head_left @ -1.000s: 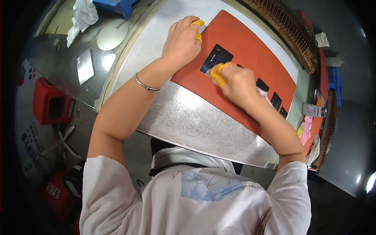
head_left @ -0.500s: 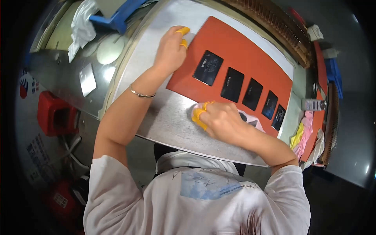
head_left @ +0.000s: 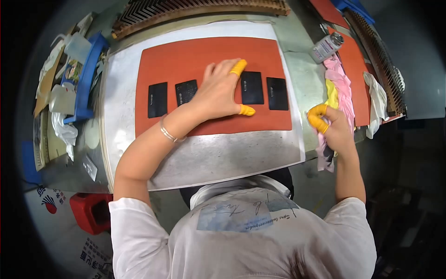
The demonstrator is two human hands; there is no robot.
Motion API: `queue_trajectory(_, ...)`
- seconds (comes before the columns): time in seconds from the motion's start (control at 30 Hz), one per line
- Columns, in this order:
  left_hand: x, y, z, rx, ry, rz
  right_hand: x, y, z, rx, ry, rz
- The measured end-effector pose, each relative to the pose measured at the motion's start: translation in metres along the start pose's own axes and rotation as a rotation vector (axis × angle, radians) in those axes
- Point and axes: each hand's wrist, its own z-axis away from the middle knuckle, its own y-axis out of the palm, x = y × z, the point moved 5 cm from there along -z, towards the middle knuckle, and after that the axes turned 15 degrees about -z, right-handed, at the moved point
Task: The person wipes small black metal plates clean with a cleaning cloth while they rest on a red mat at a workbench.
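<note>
"Pale green tabletop [head_left: 297,69], a grey, white-edged sheet [head_left: 223,160] and a flat orange-red rectangular mat [head_left: 204,51] on top. Where are the cards?"

"Four thin black rectangular cards [head_left: 252,87] show in a row on the mat, two on each side of the left hand [head_left: 216,93], which partly covers one."

"Is that hand gripping?"

"No, it's spread, thumb and forefinger well apart in yellow rubber finger cots [head_left: 238,68]. Whether it touches a card, I can't tell."

"And the right hand [head_left: 339,130]?"

"Beyond the mat's right edge, yellow-capped fingertips closed together, pinching a pale pink cloth [head_left: 326,163] that hangs below."
</note>
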Motion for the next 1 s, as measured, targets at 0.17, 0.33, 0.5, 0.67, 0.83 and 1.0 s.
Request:
queue_trajectory(0.17,-0.006,0.031,-0.023,0.167,-0.015,-0.059,0.014,-0.075,-0.026,-0.225,-0.185,0.214)
queue_trajectory(0.33,-0.014,0.019,-0.005,0.259,-0.019,-0.026,0.051,-0.149,-0.086,-0.372,-0.274,0.531)
queue_trajectory(0.5,-0.029,0.025,-0.008,0.175,-0.114,-0.033,0.058,-0.161,-0.147,-0.466,-0.303,0.952)
queue_trajectory(0.67,-0.053,0.036,-0.034,0.082,-0.056,-0.011,0.058,-0.157,-0.174,-0.351,-0.435,1.266)
queue_trajectory(0.83,-0.05,0.053,-0.047,0.127,-0.014,-0.011,0.052,-0.162,-0.189,-0.24,-0.468,1.321)
queue_trajectory(1.0,-0.047,0.05,-0.039,0.2,-0.009,-0.007,0.059,-0.134,-0.161,-0.309,-0.566,1.143)
